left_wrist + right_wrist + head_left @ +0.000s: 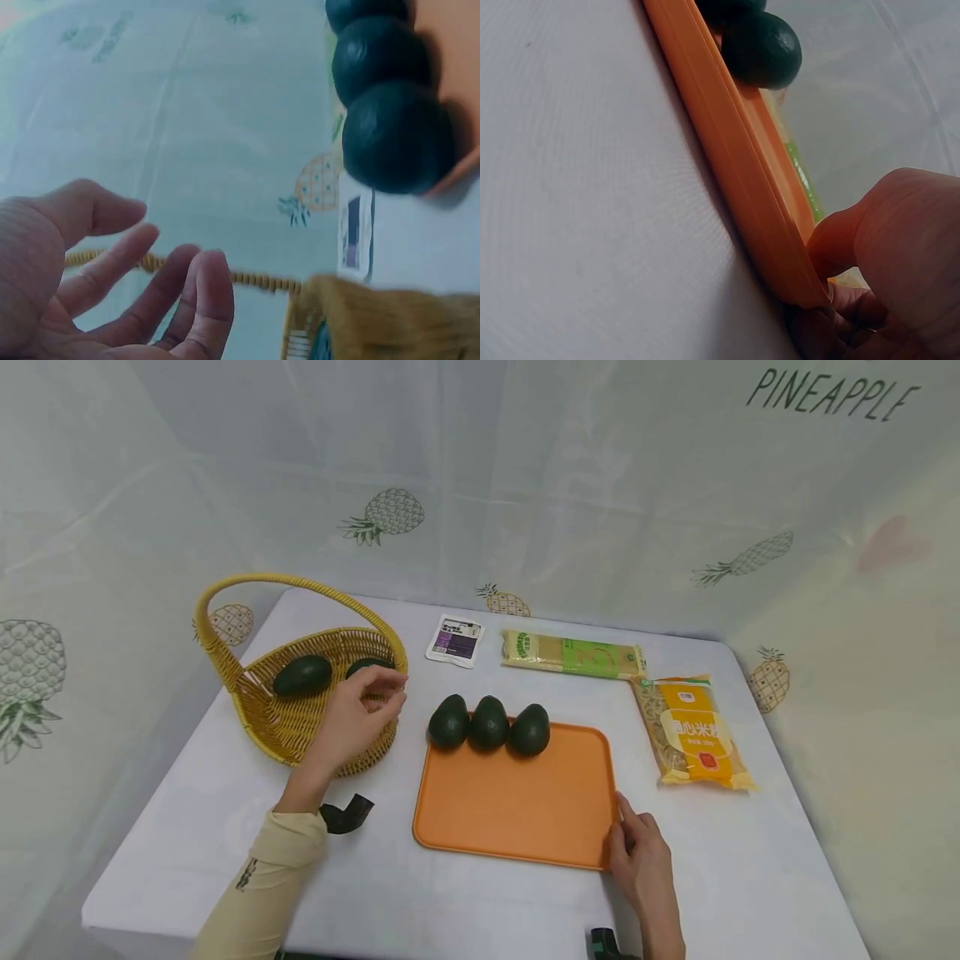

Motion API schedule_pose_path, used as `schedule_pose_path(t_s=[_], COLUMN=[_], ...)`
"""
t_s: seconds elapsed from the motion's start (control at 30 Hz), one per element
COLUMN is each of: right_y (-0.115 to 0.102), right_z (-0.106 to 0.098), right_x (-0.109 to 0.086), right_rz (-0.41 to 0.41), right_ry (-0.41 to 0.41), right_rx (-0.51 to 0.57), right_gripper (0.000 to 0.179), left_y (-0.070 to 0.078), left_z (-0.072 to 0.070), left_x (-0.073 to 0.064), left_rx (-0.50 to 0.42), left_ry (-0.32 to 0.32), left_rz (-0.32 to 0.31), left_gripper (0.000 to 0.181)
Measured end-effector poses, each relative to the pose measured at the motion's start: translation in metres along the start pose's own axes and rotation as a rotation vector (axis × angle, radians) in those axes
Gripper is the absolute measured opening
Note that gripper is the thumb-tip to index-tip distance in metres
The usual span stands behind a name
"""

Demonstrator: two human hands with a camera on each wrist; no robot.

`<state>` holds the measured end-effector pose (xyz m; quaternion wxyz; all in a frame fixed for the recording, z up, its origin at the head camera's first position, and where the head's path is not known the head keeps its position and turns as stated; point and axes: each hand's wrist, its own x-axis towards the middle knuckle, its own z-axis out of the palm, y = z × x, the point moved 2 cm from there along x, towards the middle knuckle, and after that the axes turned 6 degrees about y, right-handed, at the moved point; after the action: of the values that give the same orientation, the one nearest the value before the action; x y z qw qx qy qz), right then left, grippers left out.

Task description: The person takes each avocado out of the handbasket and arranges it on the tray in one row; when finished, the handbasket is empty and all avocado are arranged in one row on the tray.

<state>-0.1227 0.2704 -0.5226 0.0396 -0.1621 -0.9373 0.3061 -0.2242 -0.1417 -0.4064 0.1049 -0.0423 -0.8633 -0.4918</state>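
Observation:
My left hand [356, 714] hovers over the right side of a yellow wicker basket [281, 745], its fingers loosely bent with nothing between them. In the basket lie two dark green avocados; one [303, 676] is at the left, the other [367, 667] partly hidden behind the hand. Three more avocados [489, 724] sit in a row along the back-left edge of an orange tray [517, 810]. At the tray's front right corner, my right hand [643, 860] pinches the rim. In the right wrist view the thumb [836, 240] is on the rim and the fingers curl beneath it.
A small white-and-purple packet [455, 641] lies behind the tray. To its right is a long green noodle pack [573, 655], and a yellow-orange food bag [693, 732] lies right of the tray. The basket's tall handle [300, 581] arches up behind my left hand. A patterned curtain [480, 527] hangs behind the table.

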Motion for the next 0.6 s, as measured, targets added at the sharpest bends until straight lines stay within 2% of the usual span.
schedule_pose_path(t_s=[0.13, 0.3, 0.47, 0.6], right_y=[0.000, 0.000, 0.000, 0.000], right_z=[0.000, -0.001, -0.001, 0.001], right_x=[0.000, 0.000, 0.000, 0.000], right_rz=[0.003, 0.000, 0.008, 0.023], right_ry=[0.000, 0.006, 0.004, -0.001], right_rx=[0.005, 0.003, 0.004, 0.009], right_gripper=[0.053, 0.053, 0.053, 0.052], left_y=[-0.007, -0.015, -0.021, -0.025], left_z=[-0.018, -0.036, -0.046, -0.048], left_x=[0.009, 0.019, 0.036, 0.052], left_rx=[0.026, 0.094, 0.135, 0.125], left_ry=[-0.010, -0.041, -0.104, -0.173], left_rz=[-0.051, -0.065, -0.088, -0.117], left_gripper=[0.027, 0.031, 0.035, 0.040])
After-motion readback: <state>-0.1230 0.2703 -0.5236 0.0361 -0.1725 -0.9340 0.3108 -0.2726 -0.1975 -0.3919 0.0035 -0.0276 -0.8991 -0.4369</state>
